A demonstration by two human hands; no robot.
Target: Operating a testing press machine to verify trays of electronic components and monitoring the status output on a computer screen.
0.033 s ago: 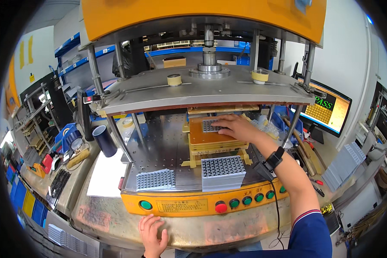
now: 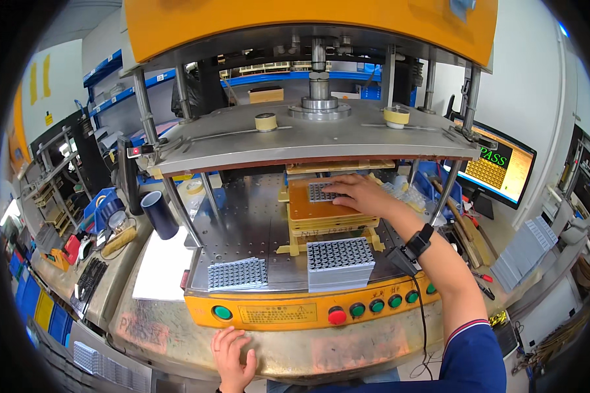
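Observation:
My right hand (image 2: 355, 194) reaches in under the raised press plate (image 2: 321, 144). Its fingers are spread, with the tips resting on a small pale grey panel (image 2: 319, 191) patterned with rows of round shapes. This panel lies on the orange-brown top of a layered fixture (image 2: 305, 209), and my hand covers its right part. Close in front of the fixture stands a tall stack of similar panels (image 2: 339, 262). A lower, fanned pile of panels (image 2: 237, 274) lies to its left. My left hand (image 2: 233, 357) is open at the bench's front edge, holding nothing, below a green button (image 2: 222, 312).
Along the yellow control strip sit a red button (image 2: 336, 316) and several green ones. A dark blue cup (image 2: 158, 215) and a white sheet (image 2: 160, 265) are at left. On the right are a lit monitor (image 2: 497, 164), hand tools and another panel stack (image 2: 526, 252). Metal posts flank the press.

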